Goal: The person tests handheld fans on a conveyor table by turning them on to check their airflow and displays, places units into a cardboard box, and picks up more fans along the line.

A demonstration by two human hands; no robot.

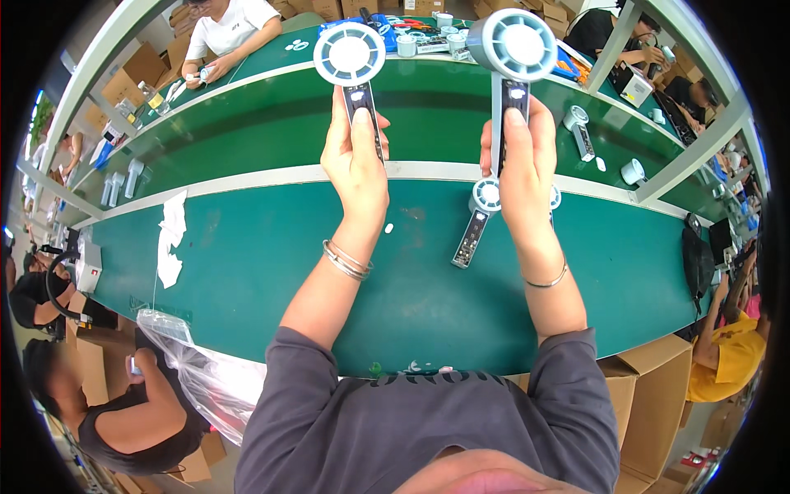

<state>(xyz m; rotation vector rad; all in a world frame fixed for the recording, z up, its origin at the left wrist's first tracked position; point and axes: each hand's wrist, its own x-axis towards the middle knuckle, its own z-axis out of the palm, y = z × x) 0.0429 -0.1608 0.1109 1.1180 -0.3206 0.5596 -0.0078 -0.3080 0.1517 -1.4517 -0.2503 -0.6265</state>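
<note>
My left hand [355, 160] is closed around the dark handle of a small handheld fan [350, 54], its round pale blue-grey head upright at the far side of the bench. A second handheld fan [514, 48] is in my right hand [527, 160], raised to a similar height, its head tilted a little. Each thumb presses on the handle below the fan head. On the green bench beside my right wrist lies another fan [473, 230] with its inner parts showing in the handle. One more fan head [555, 198] is mostly hidden behind that wrist.
Several fans, one of them a fan [579, 132], lie on the green shelf beyond the bench [411, 288]. White tissue [171, 239] lies at left. A clear plastic bag [202, 362] hangs over the front left edge; an open cardboard box [650, 395] stands at right. Other people work around.
</note>
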